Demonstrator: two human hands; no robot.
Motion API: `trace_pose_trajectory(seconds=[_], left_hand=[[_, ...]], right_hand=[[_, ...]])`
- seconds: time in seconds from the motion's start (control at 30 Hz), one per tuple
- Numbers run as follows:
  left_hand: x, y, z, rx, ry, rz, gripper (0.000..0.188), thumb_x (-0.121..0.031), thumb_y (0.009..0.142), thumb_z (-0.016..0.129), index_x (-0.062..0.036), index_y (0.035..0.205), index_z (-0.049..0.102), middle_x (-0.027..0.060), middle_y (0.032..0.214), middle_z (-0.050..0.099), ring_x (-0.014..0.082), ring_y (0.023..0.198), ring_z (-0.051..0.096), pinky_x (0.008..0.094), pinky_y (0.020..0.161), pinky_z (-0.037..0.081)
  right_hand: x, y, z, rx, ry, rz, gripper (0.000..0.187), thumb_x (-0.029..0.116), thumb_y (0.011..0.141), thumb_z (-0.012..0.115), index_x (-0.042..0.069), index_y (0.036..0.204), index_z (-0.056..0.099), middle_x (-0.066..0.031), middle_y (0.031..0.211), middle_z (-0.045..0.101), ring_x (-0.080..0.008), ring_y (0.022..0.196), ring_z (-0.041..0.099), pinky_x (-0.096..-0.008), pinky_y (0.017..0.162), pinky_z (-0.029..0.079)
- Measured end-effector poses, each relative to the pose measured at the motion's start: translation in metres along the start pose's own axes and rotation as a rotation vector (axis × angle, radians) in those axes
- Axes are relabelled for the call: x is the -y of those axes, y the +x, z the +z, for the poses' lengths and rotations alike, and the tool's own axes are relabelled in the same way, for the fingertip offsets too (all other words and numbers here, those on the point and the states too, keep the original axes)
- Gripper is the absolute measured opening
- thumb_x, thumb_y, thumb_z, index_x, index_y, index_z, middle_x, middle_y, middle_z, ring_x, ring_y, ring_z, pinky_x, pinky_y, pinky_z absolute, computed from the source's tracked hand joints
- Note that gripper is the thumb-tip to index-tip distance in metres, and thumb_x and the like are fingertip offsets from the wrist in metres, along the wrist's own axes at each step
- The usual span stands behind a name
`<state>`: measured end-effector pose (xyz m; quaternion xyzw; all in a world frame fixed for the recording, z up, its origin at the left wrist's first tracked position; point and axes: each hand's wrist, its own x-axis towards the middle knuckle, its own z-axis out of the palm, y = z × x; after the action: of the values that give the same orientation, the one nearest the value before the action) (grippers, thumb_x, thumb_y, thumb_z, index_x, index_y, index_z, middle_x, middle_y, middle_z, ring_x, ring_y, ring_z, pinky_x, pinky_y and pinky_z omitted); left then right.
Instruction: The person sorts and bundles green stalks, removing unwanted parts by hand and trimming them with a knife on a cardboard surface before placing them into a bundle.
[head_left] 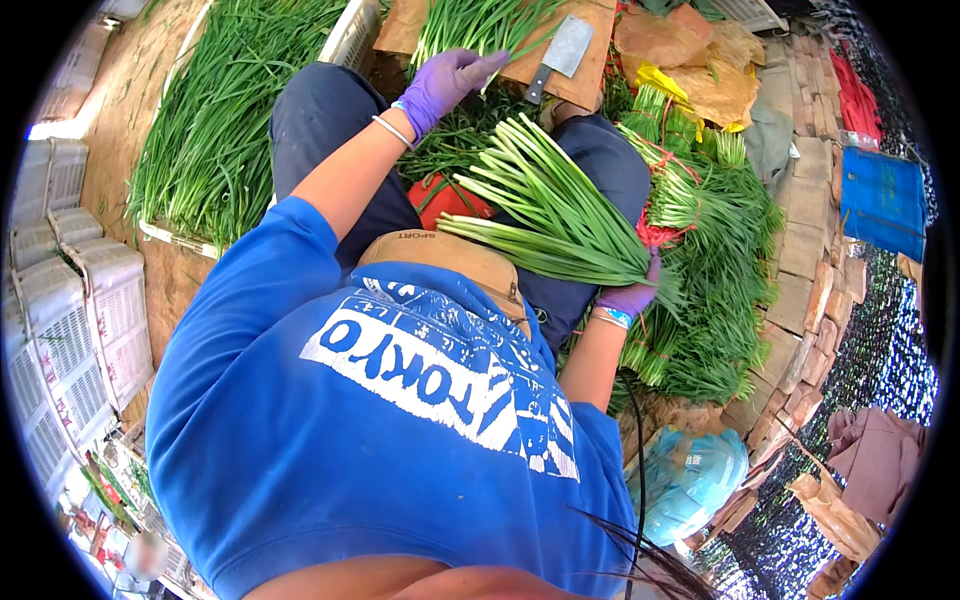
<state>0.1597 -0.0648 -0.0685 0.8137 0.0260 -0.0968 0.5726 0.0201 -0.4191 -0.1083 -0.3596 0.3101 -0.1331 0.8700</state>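
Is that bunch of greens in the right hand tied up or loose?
Cannot tell. The right hand grips the bunch of greens at one end, covering any tie; the stalks fan out beyond it.

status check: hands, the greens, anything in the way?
Right hand gripping a bundle of green stalks across the lap. Left hand reaching into loose greens on the board. Cleaver lies on the board beside that hand.
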Motion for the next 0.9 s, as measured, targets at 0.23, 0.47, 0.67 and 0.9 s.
trace_pose_trajectory(seconds=[0.23,0.47,0.67,0.9], left_hand=[[-0.081,-0.049,0.054,0.354,0.375,0.669,0.106,-0.055,0.056,0.07,0.0016,0.13,0.02,0.0271,0.125,0.035,0.0351,0.117,0.036,0.0345,0.097,0.03],[-0.102,-0.02,0.081,-0.019,-0.02,0.488,0.101,-0.038,0.062,0.07,-0.0155,0.136,0.006,0.0228,0.112,0.05,0.0363,0.098,0.053,0.0392,0.087,0.04],[-0.14,-0.013,0.026,-0.199,-0.31,0.945,0.106,-0.019,0.059,0.076,-0.0025,0.135,0.004,0.0176,0.133,0.029,0.0234,0.12,0.032,0.031,0.098,0.029],[-0.145,-0.02,-0.029,-0.089,-0.674,0.717,0.036,-0.008,0.069,0.067,-0.0006,0.102,0.054,0.0052,0.092,0.06,0.0147,0.083,0.056,0.0288,0.074,0.045]], right_hand=[[0.046,-0.013,0.139,0.15,-0.559,-0.663,0.027,0.0,0.074,0.06,-0.005,0.1,0.056,-0.0108,0.097,0.058,-0.0174,0.084,0.055,-0.0313,0.075,0.046],[0.033,-0.049,0.261,0.906,-1.157,-1.087,0.043,0.0,0.074,0.049,-0.002,0.117,0.045,-0.0142,0.115,0.046,-0.0209,0.102,0.048,-0.0278,0.087,0.038],[0.028,-0.098,0.348,0.877,-0.211,-0.359,0.019,0.01,0.075,0.058,-0.004,0.087,0.06,-0.0066,0.081,0.061,-0.0134,0.072,0.056,-0.0245,0.063,0.044],[0.043,-0.102,0.372,1.189,-0.602,-0.617,0.035,0.02,0.075,0.064,0.002,0.103,0.054,-0.0041,0.091,0.056,-0.0132,0.086,0.052,-0.0245,0.074,0.04]])
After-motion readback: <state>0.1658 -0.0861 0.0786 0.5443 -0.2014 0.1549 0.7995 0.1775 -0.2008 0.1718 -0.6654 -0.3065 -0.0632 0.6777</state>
